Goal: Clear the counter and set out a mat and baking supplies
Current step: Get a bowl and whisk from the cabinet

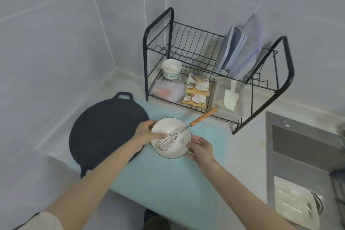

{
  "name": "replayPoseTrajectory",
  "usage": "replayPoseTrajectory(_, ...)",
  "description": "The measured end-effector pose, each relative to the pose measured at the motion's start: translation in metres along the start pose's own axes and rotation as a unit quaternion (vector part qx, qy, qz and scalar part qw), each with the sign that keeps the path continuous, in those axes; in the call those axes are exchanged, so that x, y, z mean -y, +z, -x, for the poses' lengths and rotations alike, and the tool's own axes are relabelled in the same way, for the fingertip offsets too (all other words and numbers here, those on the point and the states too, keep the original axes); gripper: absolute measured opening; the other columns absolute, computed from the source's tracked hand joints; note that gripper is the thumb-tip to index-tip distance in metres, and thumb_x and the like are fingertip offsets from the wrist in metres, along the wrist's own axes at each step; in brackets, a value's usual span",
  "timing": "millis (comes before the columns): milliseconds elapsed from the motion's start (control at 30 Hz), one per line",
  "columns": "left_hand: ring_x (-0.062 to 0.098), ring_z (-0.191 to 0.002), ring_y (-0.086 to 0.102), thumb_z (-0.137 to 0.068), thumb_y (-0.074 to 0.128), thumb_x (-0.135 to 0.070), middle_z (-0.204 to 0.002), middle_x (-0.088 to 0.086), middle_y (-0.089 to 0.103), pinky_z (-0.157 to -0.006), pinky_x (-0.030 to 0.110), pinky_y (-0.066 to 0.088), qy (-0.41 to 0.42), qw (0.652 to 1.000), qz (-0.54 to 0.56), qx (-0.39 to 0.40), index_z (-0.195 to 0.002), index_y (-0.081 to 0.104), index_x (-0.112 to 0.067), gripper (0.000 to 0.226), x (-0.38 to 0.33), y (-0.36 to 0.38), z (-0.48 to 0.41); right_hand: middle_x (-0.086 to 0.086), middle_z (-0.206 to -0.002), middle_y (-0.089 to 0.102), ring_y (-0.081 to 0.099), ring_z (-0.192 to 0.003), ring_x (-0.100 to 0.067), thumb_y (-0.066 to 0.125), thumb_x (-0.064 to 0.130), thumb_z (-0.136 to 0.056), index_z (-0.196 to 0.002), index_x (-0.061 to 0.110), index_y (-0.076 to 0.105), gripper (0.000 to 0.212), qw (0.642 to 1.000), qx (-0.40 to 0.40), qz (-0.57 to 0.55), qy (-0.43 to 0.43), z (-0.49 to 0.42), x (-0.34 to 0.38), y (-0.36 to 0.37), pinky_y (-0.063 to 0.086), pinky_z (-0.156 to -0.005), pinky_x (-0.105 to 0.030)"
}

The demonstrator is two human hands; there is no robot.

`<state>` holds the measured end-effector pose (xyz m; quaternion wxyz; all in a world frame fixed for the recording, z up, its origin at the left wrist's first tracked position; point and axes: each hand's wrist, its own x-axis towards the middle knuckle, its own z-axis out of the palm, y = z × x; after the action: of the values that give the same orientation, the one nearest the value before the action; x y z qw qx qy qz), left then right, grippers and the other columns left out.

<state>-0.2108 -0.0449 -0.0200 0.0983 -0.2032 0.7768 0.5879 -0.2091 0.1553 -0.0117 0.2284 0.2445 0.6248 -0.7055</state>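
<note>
Bowl (173,129) first: it is white and shallow, glazed, with a thin dark line round the rim, and it is held over the pale teal mat (168,183) near the middle of the counter (248,155). Whether its foot rests on the mat or hangs just above it I cannot tell. It looks like ceramic, so I judge it stiff, fairly weighty for its size, slick under the fingers and liable to chip if knocked. A wire whisk (186,128) lies loose inside, its balloon of thin steel loops against the bowl's floor and its orange handle jutting out over the far right rim toward the black wire dish rack (287,69) — a light thing that would likely roll or tip out if the bowl tilted. The left hand (145,132) grips the left rim, thumb laid over the edge into the bowl and fingers curled behind it; the right hand (201,150) holds the near right rim, fingers curled beneath. Opposite sides of the rim seem the sound place to hold, keeping it level. Beside the mat on the left lies a round, matt black griddle (104,127) with loop handles — cast iron by its look, and heavy.
</note>
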Motion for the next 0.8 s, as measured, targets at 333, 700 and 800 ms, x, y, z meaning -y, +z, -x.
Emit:
replayPoseTrajectory(333,0.008,-0.078,0.06,-0.064,0.086,-0.006,-0.082,-0.008,0.067,-0.063,0.014,0.045,-0.003,0.997,-0.03,0.075,-0.098,0.07,-0.013,0.038,-0.003,-0.013,-0.072,-0.015,-0.098,0.066,0.065,-0.09,-0.033,0.055,-0.012,-0.08,-0.09,0.008,0.06,0.022,0.994,-0.096,-0.042,0.019,-0.044,0.0,0.036,0.058,-0.08,-0.047)
replayPoseTrajectory(700,0.008,-0.079,0.058,-0.068,0.084,-0.013,-0.088,-0.005,0.066,-0.061,0.019,0.044,-0.016,0.992,-0.073,0.101,-0.102,0.069,-0.013,0.038,-0.012,-0.018,-0.091,-0.012,-0.107,0.065,0.063,-0.1,-0.028,0.061,-0.007,-0.083,-0.102,0.007,0.058,0.025,0.997,-0.067,-0.027,0.001,-0.051,0.006,0.035,0.057,-0.078,-0.035)
replayPoseTrajectory(800,0.014,-0.088,0.061,-0.069,0.083,-0.011,-0.097,0.001,0.068,-0.073,0.026,0.049,-0.027,0.993,-0.055,0.105,-0.106,0.068,-0.012,0.04,-0.013,-0.019,-0.088,-0.007,-0.108,0.066,0.062,-0.096,-0.021,0.064,0.0,-0.084,-0.11,0.008,0.059,0.028,0.998,-0.041,0.051,-0.011,-0.05,0.012,0.026,0.056,-0.078,-0.031)
